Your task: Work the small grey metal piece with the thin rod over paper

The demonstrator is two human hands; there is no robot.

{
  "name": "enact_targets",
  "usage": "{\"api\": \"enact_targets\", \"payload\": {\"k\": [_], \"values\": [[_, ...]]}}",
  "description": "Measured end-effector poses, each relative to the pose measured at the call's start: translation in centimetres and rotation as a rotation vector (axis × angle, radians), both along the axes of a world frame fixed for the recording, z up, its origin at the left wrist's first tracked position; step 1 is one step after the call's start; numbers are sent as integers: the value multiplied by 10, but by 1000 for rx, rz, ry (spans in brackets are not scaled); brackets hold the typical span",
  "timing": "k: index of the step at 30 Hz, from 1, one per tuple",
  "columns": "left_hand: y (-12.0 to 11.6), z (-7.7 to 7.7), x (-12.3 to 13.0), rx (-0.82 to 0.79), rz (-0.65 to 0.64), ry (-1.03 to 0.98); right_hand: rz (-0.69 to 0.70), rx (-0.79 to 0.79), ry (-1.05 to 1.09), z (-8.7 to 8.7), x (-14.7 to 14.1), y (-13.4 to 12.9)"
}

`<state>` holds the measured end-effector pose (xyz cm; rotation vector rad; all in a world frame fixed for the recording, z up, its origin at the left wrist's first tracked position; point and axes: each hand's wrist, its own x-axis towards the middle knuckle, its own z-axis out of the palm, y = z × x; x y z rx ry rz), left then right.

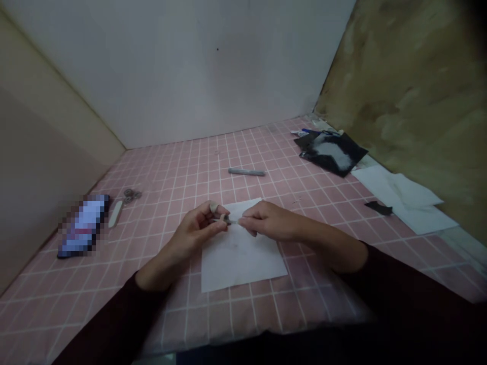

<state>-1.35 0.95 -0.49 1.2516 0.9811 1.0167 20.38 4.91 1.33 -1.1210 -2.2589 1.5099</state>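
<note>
Our left hand [196,235] and right hand [268,220] meet above a white paper sheet [243,258], and the fingertips of both close in a pinch on a small grey piece [227,219]. It sits between the two hands, mostly hidden by our fingers, so we cannot tell exactly what it is. The sheet lies directly beneath the hands on a pink bench [243,314] marked with a white grid. Ahead of the hands, just past the sheet's far edge, lies a grey stick [246,172]. Farther ahead and to the right is a black sheet [331,153] with a white smear, and a blue pen [306,132] lies at its far edge. Off to the right of our right hand are loose white papers [403,197] with a small black scrap [378,208] at their edge. Left of our left hand lie a pale flat stick [115,213], a small metal object [131,195] and a pixelated, unreadable flat item [82,225].
</note>
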Motion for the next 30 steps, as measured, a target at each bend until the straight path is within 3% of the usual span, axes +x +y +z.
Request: {"api": "enact_targets", "payload": {"k": [3,5,7,10,12,14,16,18,20,26,28,30], "values": [[-3,0,2,138,49,45,54,-544,151,-3,0,4],[-3,0,2,168,63,59,82,-627,189,-6,0,5],[-2,-1,1,120,59,57,49,-389,133,-8,0,6],[3,-1,-1,6,-5,7,-29,290,8,-9,2,3],[6,-1,-5,-85,-70,-51,-22,650,-57,-8,4,0],[9,1,-9,-198,-124,-98,13,836,-106,-6,4,-3],[10,2,-11,-291,-176,-103,32,888,-128,-5,3,-6],[10,3,-11,-290,-171,-95,1,827,-126,-5,0,-8],[8,3,-8,-196,-118,-79,-53,653,-89,-5,-3,-8],[-1,3,0,146,24,74,26,-426,142,-11,-5,3],[-1,2,0,155,27,78,29,-438,145,-11,-3,5],[1,1,-2,77,8,49,-19,-121,80,-10,-1,4]]}}
